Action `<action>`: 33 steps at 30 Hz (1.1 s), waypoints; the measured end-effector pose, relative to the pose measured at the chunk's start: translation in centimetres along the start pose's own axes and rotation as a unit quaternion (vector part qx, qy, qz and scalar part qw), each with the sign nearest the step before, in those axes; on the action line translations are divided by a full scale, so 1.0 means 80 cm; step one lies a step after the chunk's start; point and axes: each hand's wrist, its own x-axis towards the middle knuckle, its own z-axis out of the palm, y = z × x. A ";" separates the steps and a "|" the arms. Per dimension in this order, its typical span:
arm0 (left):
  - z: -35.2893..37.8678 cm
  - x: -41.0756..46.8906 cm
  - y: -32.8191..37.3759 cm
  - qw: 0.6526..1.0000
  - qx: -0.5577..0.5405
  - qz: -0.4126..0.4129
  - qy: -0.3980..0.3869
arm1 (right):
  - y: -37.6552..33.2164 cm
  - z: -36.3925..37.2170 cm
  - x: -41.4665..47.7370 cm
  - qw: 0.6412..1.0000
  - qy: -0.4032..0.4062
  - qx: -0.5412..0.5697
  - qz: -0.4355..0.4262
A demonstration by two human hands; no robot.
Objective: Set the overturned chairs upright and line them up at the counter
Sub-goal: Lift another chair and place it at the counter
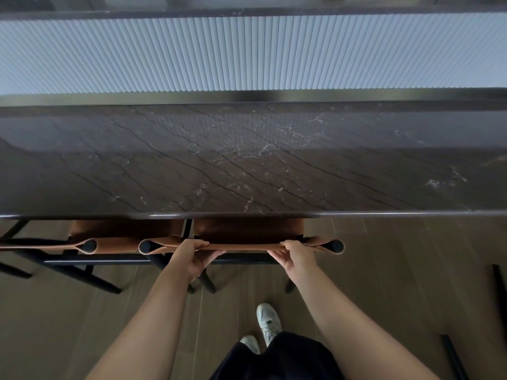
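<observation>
Chairs first: two of them stand upright, side by side at the desk [247, 160], tan leather on black frames, seats pushed in under the dark veined stone edge. The right-hand chair [247, 246] is the one in play. Its leather backrest runs between two round black post tops, and both hands are on that top edge. The left grip [196, 255] is clenched on the leather near the left post, thumb on top and fingers curled underneath. The right grip [295, 256] grasps the same edge near the right post, fingers wrapped round it. Both forearms reach straight forward from the bottom of the view.

The neighbouring chair [126, 229] sits just beside it on the left, posts close together, its backrest running off the left edge of the view. Black legs of both chairs rest on the wooden floor [384, 256]. Below, two white shoes [269, 319] point toward the desk, under dark trousers.

Beyond the desk top, a white fluted panel [247, 53] spans the view. At the far right, two black bars [496, 283] poke in near the floor; what they belong to I cannot tell.
</observation>
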 end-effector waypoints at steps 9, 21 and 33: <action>-0.001 0.005 -0.007 1.000 0.023 -0.008 -0.005 | 0.002 -0.006 0.001 0.998 0.043 0.041 -0.028; 0.040 -0.019 -0.043 0.998 0.039 -0.020 -0.048 | -0.019 -0.052 0.000 0.993 0.079 0.039 -0.080; 0.098 -0.007 -0.060 0.996 0.020 -0.047 -0.068 | -0.091 -0.074 0.015 0.994 0.090 -0.014 -0.053</action>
